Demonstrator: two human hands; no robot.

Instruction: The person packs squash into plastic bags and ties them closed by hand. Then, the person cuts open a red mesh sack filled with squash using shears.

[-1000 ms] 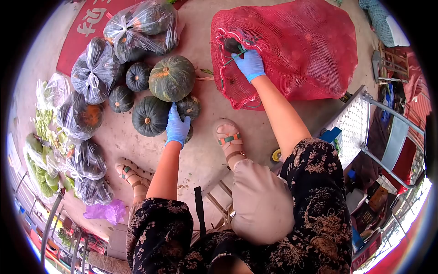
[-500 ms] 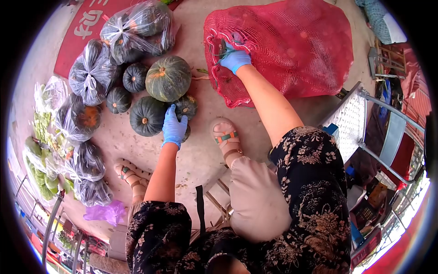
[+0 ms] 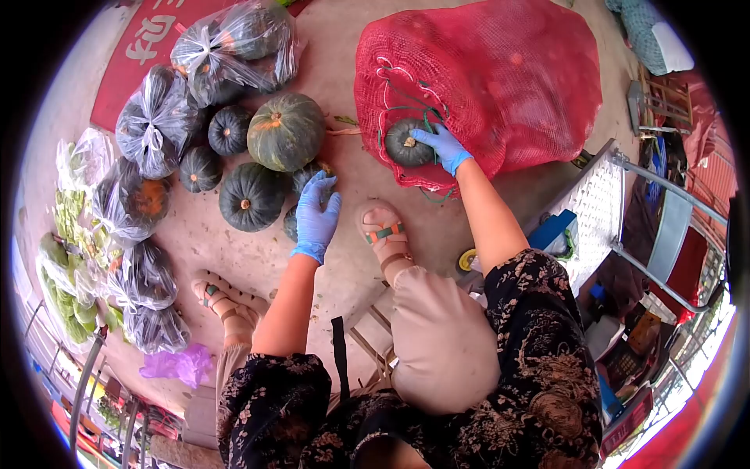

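At the mouth of a red mesh sack, my right hand in a blue glove grips a small dark green pumpkin, its stem showing. Green and white drawstrings hang around the opening. My left hand, also gloved in blue, is open with its fingers apart. It hovers beside a small pumpkin that it partly hides. Close by on the floor sit a large mottled pumpkin, a dark ribbed pumpkin and smaller pumpkins.
Pumpkins in tied clear plastic bags line the left, beside bagged leafy greens. A purple plastic bag lies lower left. At right stands a metal-framed cart. My sandalled feet are on the floor.
My right hand has come out of the sack's mouth, moving down and right, with the pumpkin now in sight. My left hand has shifted slightly right, away from the small pumpkin.
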